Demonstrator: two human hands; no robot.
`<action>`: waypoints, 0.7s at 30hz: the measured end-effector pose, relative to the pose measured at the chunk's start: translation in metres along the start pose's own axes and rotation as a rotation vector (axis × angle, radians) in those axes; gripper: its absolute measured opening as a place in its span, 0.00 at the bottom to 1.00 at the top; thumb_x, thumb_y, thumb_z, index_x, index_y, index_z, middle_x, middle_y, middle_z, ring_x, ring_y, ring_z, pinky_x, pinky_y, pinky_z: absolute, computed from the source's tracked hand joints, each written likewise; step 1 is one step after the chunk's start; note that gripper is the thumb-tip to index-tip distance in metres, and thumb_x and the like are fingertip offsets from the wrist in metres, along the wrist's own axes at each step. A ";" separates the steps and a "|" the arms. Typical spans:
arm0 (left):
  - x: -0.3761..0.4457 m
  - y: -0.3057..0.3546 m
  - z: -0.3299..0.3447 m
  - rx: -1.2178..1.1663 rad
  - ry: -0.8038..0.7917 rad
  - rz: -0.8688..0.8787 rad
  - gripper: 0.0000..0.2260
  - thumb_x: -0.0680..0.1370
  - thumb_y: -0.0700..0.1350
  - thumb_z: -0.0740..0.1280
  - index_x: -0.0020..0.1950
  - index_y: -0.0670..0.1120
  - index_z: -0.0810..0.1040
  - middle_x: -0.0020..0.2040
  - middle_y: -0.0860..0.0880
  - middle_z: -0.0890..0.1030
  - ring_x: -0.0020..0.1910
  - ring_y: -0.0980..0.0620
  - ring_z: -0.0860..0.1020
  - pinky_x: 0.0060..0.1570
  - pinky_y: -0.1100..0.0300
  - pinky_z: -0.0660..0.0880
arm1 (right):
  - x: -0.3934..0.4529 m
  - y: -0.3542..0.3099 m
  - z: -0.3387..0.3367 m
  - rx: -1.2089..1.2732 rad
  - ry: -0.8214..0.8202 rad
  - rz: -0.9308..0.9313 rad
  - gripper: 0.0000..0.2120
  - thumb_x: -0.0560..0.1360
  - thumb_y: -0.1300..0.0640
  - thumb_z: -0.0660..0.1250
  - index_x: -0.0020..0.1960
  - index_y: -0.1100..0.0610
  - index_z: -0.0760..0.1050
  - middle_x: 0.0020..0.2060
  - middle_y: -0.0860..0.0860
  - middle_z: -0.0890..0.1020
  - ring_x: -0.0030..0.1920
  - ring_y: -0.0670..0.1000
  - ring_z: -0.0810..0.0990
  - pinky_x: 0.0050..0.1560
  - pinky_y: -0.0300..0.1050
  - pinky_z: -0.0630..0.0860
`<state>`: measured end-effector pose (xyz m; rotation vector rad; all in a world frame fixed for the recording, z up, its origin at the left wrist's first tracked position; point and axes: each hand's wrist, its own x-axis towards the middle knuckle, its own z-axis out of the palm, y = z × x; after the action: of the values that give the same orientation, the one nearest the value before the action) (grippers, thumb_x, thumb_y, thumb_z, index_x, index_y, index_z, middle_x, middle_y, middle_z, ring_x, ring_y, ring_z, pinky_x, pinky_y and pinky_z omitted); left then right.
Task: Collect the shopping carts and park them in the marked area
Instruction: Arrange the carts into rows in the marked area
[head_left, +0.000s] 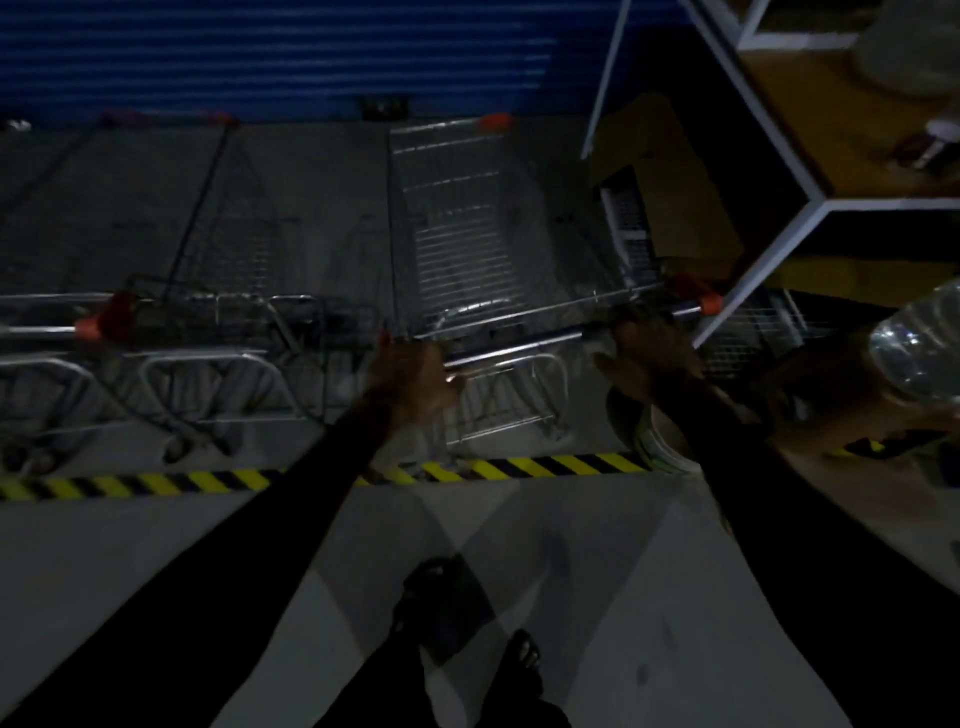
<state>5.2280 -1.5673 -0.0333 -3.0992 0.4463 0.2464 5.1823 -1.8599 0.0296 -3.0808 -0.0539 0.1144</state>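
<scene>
Nearest me, my sandalled feet (467, 639) stand on pale concrete, short of the yellow-and-black hazard tape (208, 479) that runs left to right across the floor. Just past the tape, both my hands are on the shopping cart's push bar (519, 347). My left hand (413, 382) has its fingers curled closed around the bar's left end; my right hand (652, 358) sits near the right end beside the orange end cap (710, 302), fingers folded over the bar, though the dim, blurred view keeps me from judging how tightly.

The shopping cart (467, 244) already lies beyond the tape, its wire basket reaching toward the far blue corrugated shutter (285, 57). I judge it parked or nearly so. To its left stands a second cart (218, 291), and a white-framed shelving unit (779, 171) crowds in close on the right.

As for handling, I expect a stiff steel frame, moderately heavy but easy on its castors, inclined to swing at the nose. Holding the bar wide, near both ends, gives me the best steering and should keep it off the shelving.
</scene>
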 end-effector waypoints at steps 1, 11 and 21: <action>-0.004 -0.009 0.000 -0.002 0.025 0.016 0.30 0.79 0.69 0.59 0.55 0.44 0.85 0.53 0.40 0.87 0.55 0.39 0.85 0.64 0.45 0.75 | -0.001 -0.002 0.004 0.072 0.032 -0.022 0.25 0.76 0.52 0.73 0.71 0.55 0.77 0.68 0.60 0.79 0.70 0.65 0.75 0.71 0.62 0.68; -0.072 -0.084 -0.010 0.160 -0.131 -0.030 0.51 0.64 0.85 0.37 0.55 0.58 0.89 0.50 0.52 0.88 0.65 0.48 0.81 0.81 0.41 0.49 | -0.038 -0.051 0.040 0.204 0.044 -0.022 0.31 0.70 0.36 0.59 0.63 0.52 0.84 0.56 0.57 0.86 0.59 0.63 0.84 0.68 0.58 0.74; -0.144 -0.152 -0.023 -0.094 -0.230 -0.063 0.43 0.62 0.90 0.52 0.35 0.51 0.80 0.42 0.54 0.84 0.55 0.51 0.83 0.76 0.42 0.61 | -0.074 -0.149 0.048 0.061 -0.213 -0.026 0.48 0.65 0.11 0.40 0.50 0.41 0.86 0.47 0.45 0.87 0.56 0.48 0.85 0.65 0.53 0.74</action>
<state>5.1381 -1.3812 0.0080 -3.1141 0.3396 0.6310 5.1003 -1.7114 -0.0035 -2.9928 -0.0982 0.4344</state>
